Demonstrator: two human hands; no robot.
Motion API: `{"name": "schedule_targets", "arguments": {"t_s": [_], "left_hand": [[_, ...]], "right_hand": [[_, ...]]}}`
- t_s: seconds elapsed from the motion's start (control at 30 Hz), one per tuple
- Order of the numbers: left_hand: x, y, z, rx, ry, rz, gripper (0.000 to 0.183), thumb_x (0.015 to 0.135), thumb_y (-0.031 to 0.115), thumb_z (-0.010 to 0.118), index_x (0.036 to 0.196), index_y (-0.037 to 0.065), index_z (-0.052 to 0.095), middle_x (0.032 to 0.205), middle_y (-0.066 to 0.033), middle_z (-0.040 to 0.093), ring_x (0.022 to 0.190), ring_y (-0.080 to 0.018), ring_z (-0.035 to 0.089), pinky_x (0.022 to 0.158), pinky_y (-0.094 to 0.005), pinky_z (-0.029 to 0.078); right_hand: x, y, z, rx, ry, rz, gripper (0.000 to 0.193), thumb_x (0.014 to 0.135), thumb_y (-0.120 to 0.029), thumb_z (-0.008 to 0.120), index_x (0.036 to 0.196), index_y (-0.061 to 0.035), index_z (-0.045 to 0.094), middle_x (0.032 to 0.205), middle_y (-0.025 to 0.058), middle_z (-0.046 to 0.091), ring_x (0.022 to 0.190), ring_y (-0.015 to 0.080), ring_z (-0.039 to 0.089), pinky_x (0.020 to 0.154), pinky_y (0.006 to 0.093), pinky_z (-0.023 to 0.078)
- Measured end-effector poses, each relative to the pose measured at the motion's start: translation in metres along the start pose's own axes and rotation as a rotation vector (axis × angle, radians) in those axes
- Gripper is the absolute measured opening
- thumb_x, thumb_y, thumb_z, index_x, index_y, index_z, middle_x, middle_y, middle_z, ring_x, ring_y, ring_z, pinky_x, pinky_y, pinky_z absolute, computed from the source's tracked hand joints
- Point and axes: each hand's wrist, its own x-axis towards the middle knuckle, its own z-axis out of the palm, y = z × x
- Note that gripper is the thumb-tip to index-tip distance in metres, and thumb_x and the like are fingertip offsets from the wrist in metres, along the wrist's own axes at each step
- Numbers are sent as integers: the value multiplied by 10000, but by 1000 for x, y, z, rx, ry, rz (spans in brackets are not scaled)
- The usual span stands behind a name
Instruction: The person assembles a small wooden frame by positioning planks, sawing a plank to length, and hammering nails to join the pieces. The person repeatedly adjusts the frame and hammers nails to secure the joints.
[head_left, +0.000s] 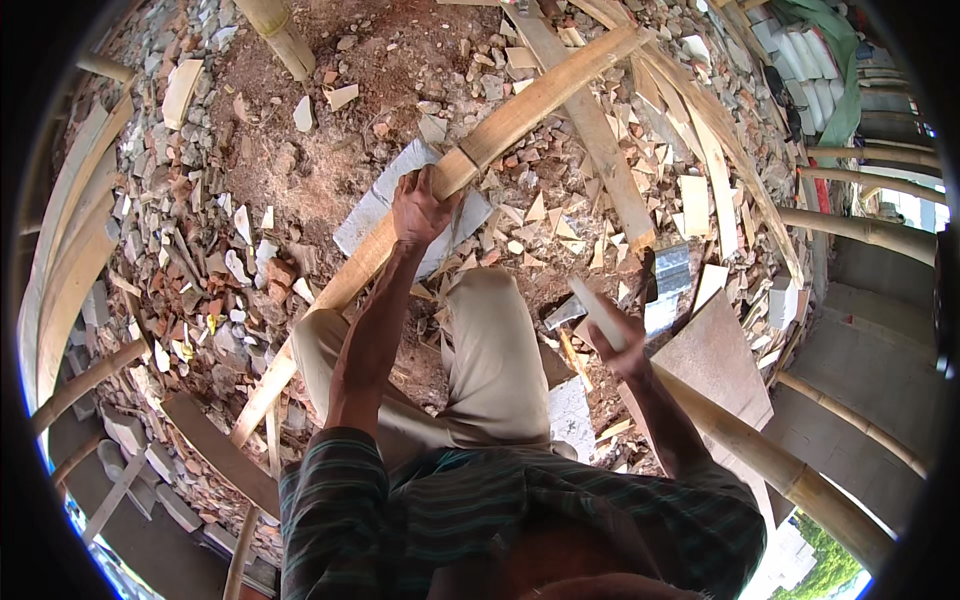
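Matt wooden plank [520,122] (and rough rubble [205,350])

Broken rubble [281,275] litters the ground [360,45]; a bamboo post [281,38] stands toward its far edge, green cloth [843,85] near its far right corner.

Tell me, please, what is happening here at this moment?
A person holds a long wooden plank in the left grip; the plank crosses over a grey block. The right grip has a pale, elongated object, too blurred to identify. Wood chips and rubble lie scattered around.
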Motion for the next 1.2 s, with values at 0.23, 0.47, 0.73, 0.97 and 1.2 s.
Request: {"name": "schedule_targets", "arguments": {"t_s": [0.23, 0.47, 0.73, 0.97, 1.2], "left_hand": [[6, -5, -9, -3, -43, 39, 577, 725, 386, 807, 1123, 16, 615, 969, -217, 664, 969, -380, 610, 827, -461, 519], [-5, -8, -10, -4, 2, 54, 611, 722, 365, 801, 1174, 21, 575, 1040, -225, 632, 1005, -405, 591, 878, -486, 495], [-6, -16, -8, -29, -18, 71, 679, 717, 397, 816, 1210, 7, 559, 1045, -221, 624, 1015, -399, 580, 893, -476, 484], [-4, -16, -7, -9, 16, 31, 662, 739, 407, 790, 1206, -7, 573, 1062, -226, 620, 1027, -393, 575, 915, -471, 467], [-4, -16, -11, -18, -32, 48, 666, 702, 346, 821, 1225, 16, 576, 1061, -214, 637, 979, -418, 596, 891, -481, 490]], "right_hand": [[-14, 38, 17, -109, 13, -72, 478, 832, -51, 709, 1289, 24, 586, 1044, 159, 719, 805, 135, 654, 714, 290, 547], [14, -6, 18, 25, -25, -146, 472, 853, -40, 647, 1313, 28, 570, 1071, 149, 720, 945, 212, 702, 820, 305, 552], [25, -2, 32, -66, 133, -408, 456, 844, -72, 673, 1279, 44, 596, 1063, 189, 719, 821, 207, 718, 696, 311, 580], [55, 59, 56, 16, 2, -194, 465, 854, 10, 653, 1310, 41, 566, 995, 147, 707, 756, 121, 619, 660, 265, 510], [-43, 58, -2, -56, 6, -321, 449, 861, -69, 674, 1288, 39, 588, 1036, 180, 725, 890, 184, 709, 768, 303, 570]]}}
